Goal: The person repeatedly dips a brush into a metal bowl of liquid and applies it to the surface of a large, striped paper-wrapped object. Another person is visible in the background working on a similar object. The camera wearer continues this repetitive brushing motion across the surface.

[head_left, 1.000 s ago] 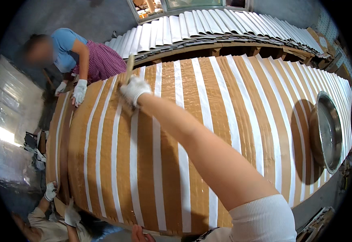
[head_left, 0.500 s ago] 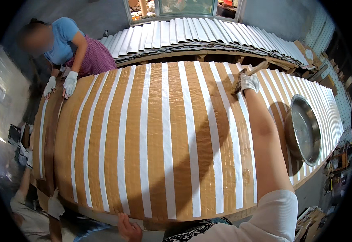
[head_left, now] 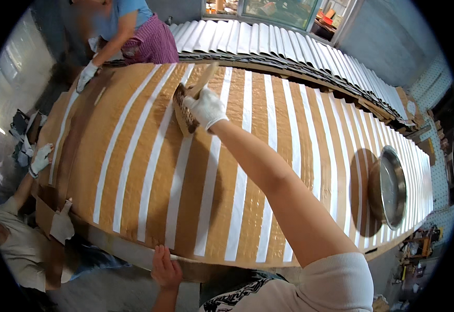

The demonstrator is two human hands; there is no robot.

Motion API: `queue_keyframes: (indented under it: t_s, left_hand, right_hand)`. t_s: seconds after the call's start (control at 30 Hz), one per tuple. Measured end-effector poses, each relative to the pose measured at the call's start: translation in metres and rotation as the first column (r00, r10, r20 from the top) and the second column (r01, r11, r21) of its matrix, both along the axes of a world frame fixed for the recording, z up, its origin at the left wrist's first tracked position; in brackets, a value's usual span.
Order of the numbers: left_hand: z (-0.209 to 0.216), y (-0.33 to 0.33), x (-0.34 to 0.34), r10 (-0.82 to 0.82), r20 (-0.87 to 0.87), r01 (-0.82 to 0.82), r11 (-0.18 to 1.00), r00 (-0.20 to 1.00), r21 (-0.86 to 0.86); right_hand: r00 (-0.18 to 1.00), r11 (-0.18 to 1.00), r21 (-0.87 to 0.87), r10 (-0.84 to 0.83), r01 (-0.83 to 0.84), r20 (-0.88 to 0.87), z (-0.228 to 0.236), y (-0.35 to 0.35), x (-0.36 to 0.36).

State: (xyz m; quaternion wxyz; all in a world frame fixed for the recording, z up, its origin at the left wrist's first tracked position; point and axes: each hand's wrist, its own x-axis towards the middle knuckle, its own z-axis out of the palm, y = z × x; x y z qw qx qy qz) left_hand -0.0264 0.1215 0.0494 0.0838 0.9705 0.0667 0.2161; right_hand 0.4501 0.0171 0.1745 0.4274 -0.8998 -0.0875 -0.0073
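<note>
My right hand (head_left: 206, 107), in a white knit glove, is closed round a wide brush (head_left: 186, 112) with a pale wooden handle and dark bristles. The bristles are at the brown sheets (head_left: 227, 197), which lie overlapped with white strips showing between them and look wet and glossy. My bare left hand (head_left: 166, 268) rests its fingers on the near edge of the layered sheets, toward the left, holding nothing. A metal basin (head_left: 392, 188) with some liquid in it stands on the strips at the right.
Across the table, a person in a blue top has a gloved hand (head_left: 87, 76) on the sheets' left end. At the lower left, another person's gloved hands (head_left: 62, 225) touch a dark brown strip (head_left: 81, 125). Behind the table lies a stack of white corrugated sheets (head_left: 268, 44) below a window.
My right hand has swept the brush leftward across the sheets, from right of centre to left of centre. My left hand stays at the near edge. The view has shifted.
</note>
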Motion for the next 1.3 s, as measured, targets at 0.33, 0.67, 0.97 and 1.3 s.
queue_keyframes:
  t_s: [0.33, 0.67, 0.97, 1.3]
  left_hand:
    - [-0.016, 0.005, 0.006, -0.066, 0.167, 0.077, 0.995, 0.984, -0.06]
    - [-0.02, 0.01, 0.001, -0.061, 0.144, 0.079, 0.99, 0.988, -0.12]
    - [-0.014, 0.012, 0.002, -0.098, 0.131, 0.108, 0.991, 0.987, -0.077]
    - [-0.013, 0.013, 0.0, -0.041, 0.164, 0.044, 0.999, 0.986, -0.013]
  right_hand:
    - [0.729, 0.672, 0.299, -0.665, 0.678, -0.161, -0.059, -0.369, -0.047]
    - [0.823, 0.719, 0.478, -0.568, 0.505, -0.016, -0.022, -0.338, -0.075]
    - [0.969, 0.963, 0.138, -0.216, 0.232, -0.124, -0.021, -0.091, -0.101]
    - [0.807, 0.69, 0.467, -0.583, 0.553, -0.095, -0.074, -0.349, -0.152]
